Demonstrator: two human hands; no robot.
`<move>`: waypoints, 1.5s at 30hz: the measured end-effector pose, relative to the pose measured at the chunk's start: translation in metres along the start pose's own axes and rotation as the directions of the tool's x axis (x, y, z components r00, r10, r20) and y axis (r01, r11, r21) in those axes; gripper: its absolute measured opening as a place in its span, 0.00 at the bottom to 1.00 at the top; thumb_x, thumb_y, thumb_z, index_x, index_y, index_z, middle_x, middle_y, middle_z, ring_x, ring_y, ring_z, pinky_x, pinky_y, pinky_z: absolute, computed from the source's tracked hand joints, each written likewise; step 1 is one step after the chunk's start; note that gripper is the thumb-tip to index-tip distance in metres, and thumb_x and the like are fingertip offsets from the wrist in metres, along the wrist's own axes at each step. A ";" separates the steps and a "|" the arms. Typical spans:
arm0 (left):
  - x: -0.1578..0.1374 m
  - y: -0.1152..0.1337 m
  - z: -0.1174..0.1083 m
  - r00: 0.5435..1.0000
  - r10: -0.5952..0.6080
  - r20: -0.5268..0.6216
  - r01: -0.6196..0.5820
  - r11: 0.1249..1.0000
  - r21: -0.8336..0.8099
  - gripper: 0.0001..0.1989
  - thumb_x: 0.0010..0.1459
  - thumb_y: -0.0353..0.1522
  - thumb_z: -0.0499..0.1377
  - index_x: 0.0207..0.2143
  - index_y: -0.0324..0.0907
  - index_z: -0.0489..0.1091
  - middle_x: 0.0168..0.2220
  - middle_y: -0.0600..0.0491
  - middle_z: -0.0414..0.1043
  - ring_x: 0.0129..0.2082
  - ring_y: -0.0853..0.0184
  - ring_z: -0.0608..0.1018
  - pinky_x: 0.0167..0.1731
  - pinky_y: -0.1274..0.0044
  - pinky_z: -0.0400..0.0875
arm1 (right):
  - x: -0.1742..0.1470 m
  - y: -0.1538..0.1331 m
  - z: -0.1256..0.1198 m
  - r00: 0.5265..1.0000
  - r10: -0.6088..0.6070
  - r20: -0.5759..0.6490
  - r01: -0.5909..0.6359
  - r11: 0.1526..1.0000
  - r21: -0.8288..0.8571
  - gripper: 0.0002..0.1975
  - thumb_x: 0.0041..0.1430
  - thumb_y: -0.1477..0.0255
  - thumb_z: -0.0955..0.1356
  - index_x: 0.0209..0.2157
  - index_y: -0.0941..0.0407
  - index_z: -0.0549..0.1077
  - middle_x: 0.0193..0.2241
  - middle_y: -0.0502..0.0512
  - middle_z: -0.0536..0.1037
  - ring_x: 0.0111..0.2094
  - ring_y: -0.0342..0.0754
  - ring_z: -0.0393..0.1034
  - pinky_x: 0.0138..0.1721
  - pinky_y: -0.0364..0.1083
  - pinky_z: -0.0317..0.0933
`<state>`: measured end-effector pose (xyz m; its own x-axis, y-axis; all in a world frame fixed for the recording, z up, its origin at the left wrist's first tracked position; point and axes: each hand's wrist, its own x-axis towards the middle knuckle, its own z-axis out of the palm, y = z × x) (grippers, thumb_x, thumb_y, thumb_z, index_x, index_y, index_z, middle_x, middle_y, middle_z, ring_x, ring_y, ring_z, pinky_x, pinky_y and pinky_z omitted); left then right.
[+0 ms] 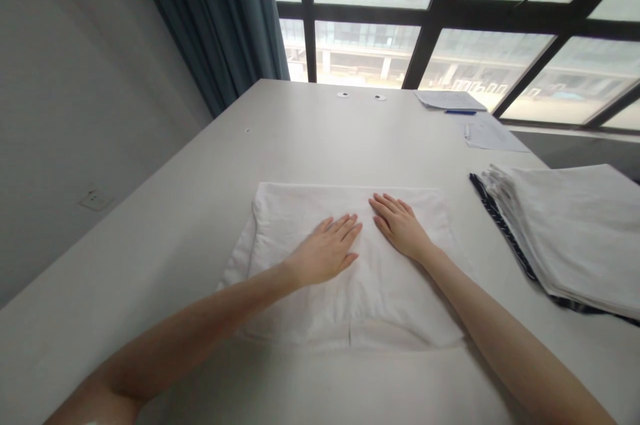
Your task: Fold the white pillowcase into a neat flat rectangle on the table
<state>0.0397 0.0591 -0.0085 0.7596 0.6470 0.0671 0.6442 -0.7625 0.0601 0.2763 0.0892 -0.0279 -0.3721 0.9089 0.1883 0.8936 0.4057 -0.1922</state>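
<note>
A white folded garment (310, 308) lies flat on the table in front of me, its exact kind hard to make out. A short seam or slit shows at its near edge, and a second layer sticks out on the left. My left hand (327, 248) rests palm down on the middle of the cloth, fingers stretched out toward the right. Flat on the cloth's right half, my right hand (400, 225) points away and to the left, its fingers extended. Neither hand grips the fabric.
At the right, a stack of folded white cloth (575, 232) sits over a dark patterned fabric (505, 232). Papers (450, 100) and a blue pen (460, 112) lie at the white table's (320, 138) far right. Beyond are windows (370, 52) and a blue curtain (215, 18).
</note>
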 end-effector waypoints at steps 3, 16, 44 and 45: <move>0.027 -0.007 0.008 0.997 -0.070 -0.013 0.070 0.997 0.008 0.29 0.69 0.41 0.43 0.66 0.33 0.50 0.69 0.40 0.46 0.69 0.57 0.50 0.64 0.64 0.47 | 0.000 0.000 -0.001 1.000 0.001 0.007 -0.001 1.000 0.003 0.25 0.68 0.65 0.55 0.64 0.52 0.61 0.65 0.55 0.61 0.65 0.53 0.52 0.63 0.58 0.48; 0.044 -0.052 0.016 0.965 -0.262 -0.019 0.262 0.965 0.020 0.30 0.69 0.40 0.40 0.67 0.34 0.47 0.69 0.41 0.43 0.69 0.58 0.48 0.64 0.60 0.45 | -0.001 0.003 -0.002 1.000 0.004 0.029 -0.004 1.000 0.003 0.25 0.69 0.64 0.54 0.64 0.53 0.60 0.65 0.54 0.60 0.66 0.52 0.50 0.64 0.57 0.47; -0.039 -0.169 -0.001 0.514 -0.777 -0.365 0.701 0.625 -0.343 0.21 0.56 0.32 0.54 0.52 0.39 0.70 0.41 0.47 0.73 0.40 0.60 0.74 0.51 0.68 0.67 | -0.023 0.129 -0.029 0.653 0.688 -0.316 -0.545 0.717 0.434 0.20 0.51 0.67 0.64 0.45 0.57 0.75 0.38 0.60 0.79 0.33 0.51 0.73 0.40 0.53 0.68; -0.039 -0.170 -0.002 0.500 -0.797 -0.339 0.699 0.603 -0.385 0.22 0.55 0.31 0.54 0.52 0.38 0.69 0.41 0.47 0.73 0.37 0.63 0.74 0.49 0.70 0.69 | -0.024 0.132 -0.027 0.652 0.698 -0.295 -0.554 0.705 0.443 0.20 0.50 0.67 0.64 0.44 0.57 0.75 0.36 0.59 0.79 0.32 0.51 0.73 0.39 0.53 0.68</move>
<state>-0.0997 0.1638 -0.0197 -0.1638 0.9320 0.3232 0.8842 -0.0066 0.4670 0.4100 0.1182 -0.0323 0.4553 0.8476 0.2726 0.7248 -0.1750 -0.6664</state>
